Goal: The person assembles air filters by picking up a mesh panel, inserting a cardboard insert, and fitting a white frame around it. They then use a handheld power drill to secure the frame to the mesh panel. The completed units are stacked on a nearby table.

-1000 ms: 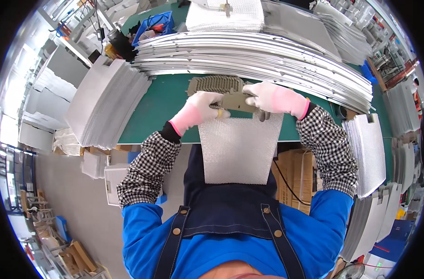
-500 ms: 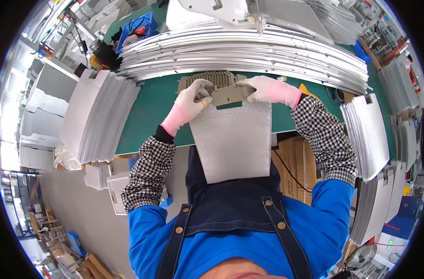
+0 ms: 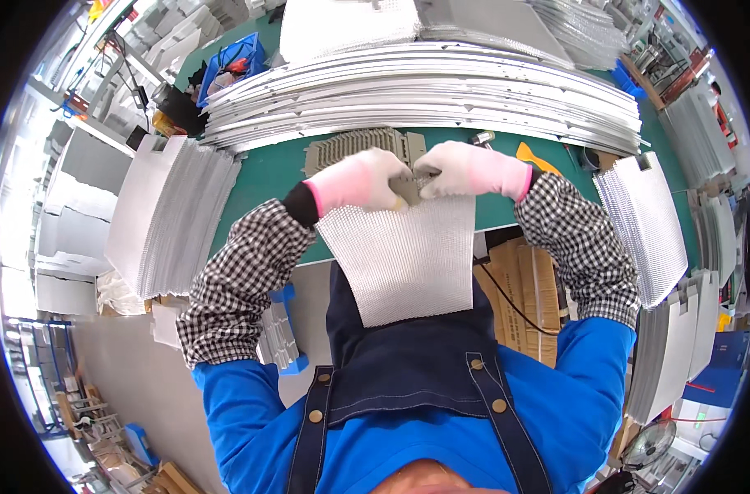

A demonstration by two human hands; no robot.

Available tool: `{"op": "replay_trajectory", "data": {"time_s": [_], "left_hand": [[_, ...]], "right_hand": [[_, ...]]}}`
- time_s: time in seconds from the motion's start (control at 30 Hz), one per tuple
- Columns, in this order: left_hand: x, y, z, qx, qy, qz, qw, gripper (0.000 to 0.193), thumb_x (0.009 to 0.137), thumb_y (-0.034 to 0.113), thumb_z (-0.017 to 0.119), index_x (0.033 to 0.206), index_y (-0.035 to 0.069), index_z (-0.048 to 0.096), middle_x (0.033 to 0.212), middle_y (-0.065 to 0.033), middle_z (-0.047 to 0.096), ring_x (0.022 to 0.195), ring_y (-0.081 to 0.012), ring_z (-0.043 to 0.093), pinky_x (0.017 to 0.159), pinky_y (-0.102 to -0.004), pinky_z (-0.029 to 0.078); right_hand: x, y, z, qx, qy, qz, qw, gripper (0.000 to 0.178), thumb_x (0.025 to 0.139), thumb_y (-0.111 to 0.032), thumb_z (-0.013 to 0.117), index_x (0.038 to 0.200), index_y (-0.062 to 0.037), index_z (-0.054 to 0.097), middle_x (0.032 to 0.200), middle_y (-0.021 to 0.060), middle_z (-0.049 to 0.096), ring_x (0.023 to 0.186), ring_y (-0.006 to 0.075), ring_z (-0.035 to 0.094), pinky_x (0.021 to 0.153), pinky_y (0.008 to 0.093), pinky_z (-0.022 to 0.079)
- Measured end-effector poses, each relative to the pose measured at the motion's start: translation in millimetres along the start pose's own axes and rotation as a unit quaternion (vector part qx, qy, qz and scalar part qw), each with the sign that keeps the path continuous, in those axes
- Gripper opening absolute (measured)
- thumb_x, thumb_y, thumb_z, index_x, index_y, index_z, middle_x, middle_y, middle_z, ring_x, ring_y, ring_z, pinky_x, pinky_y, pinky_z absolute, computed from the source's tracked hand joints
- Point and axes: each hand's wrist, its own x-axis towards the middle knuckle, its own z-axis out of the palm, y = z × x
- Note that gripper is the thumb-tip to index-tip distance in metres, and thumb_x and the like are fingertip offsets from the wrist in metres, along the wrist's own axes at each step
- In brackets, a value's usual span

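Note:
A silvery mesh panel (image 3: 404,263) hangs over the table's near edge, its lower end against my apron. At its upper end, my left hand (image 3: 375,179) and my right hand (image 3: 453,169), both in white and pink gloves, are close together with bent fingers. Between them shows part of a small beige plate (image 3: 410,189), pinched from both sides; the gloves cover most of it and the panel's top edge. Just beyond my left hand lies a row of similar beige pieces (image 3: 350,148) on the green table (image 3: 272,169).
Long white metal strips (image 3: 424,99) are stacked across the table behind my hands. Mesh panel stacks stand at the left (image 3: 173,214) and right (image 3: 642,230). A yellow-orange scraper-like tool (image 3: 535,156) lies beyond my right hand. A blue bin (image 3: 235,66) sits at the back left.
My hands have drawn closer together over the beige plate, now mostly covering it. My left hand has turned and its elbow swung outward. The panel's upper end has come slightly nearer to me.

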Motion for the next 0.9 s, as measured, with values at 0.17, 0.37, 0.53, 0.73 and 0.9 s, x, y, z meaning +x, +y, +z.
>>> {"op": "replay_trajectory", "data": {"time_s": [0.17,0.37,0.53,0.73,0.9], "left_hand": [[6.7,16.7,-6.5,0.062,-0.088,-0.039,0.993,0.06,0.076,0.032,0.081,0.128,0.008,0.064,0.112,-0.016,0.072,0.105,-0.0306,0.069,0.091,-0.039,0.054],[1.3,-27.8,2.1,0.14,0.051,-0.086,0.985,0.063,0.074,0.037,0.082,0.126,0.008,0.063,0.118,-0.0152,0.07,0.113,-0.0346,0.065,0.096,-0.0432,0.052],[-8.1,-75.9,19.5,-0.008,0.089,-0.086,0.992,0.055,0.073,0.033,0.086,0.111,-0.004,0.069,0.105,-0.0233,0.071,0.101,-0.031,0.07,0.088,-0.0373,0.053],[-27.8,-73.7,6.0,-0.177,0.083,-0.091,0.976,0.054,0.077,0.022,0.082,0.121,-0.006,0.067,0.109,-0.0194,0.073,0.1,-0.0228,0.069,0.089,-0.033,0.053],[-55.7,-117.7,64.0,-0.485,0.294,-0.028,0.823,0.049,0.09,0.02,0.074,0.13,-0.004,0.062,0.12,-0.0101,0.069,0.109,-0.017,0.063,0.098,-0.0297,0.048]], "right_hand": [[-16.6,5.9,-3.8,0.056,0.026,-0.029,0.998,0.033,0.086,-0.024,0.068,0.106,0.0022,0.069,0.089,0.017,0.071,0.082,0.0292,0.068,0.077,0.0367,0.054],[4.9,39.9,-0.3,0.013,0.02,-0.003,1.0,0.035,0.084,-0.023,0.07,0.111,-0.0012,0.07,0.1,0.0182,0.073,0.094,0.0311,0.07,0.084,0.0387,0.054],[48.5,26.8,20.6,0.001,0.094,-0.089,0.992,0.043,0.084,-0.015,0.067,0.126,-0.0031,0.065,0.118,0.0174,0.07,0.11,0.0301,0.067,0.097,0.0401,0.052],[54.5,16.2,4.5,0.011,-0.035,-0.111,0.993,0.045,0.09,-0.014,0.059,0.135,-0.0045,0.061,0.124,0.0184,0.068,0.116,0.0316,0.064,0.103,0.0395,0.048],[47.5,144.1,-47.7,-0.326,0.297,0.116,0.89,0.028,0.091,-0.016,0.056,0.114,-0.0065,0.069,0.104,0.0188,0.071,0.097,0.0325,0.069,0.084,0.0431,0.055]]}}
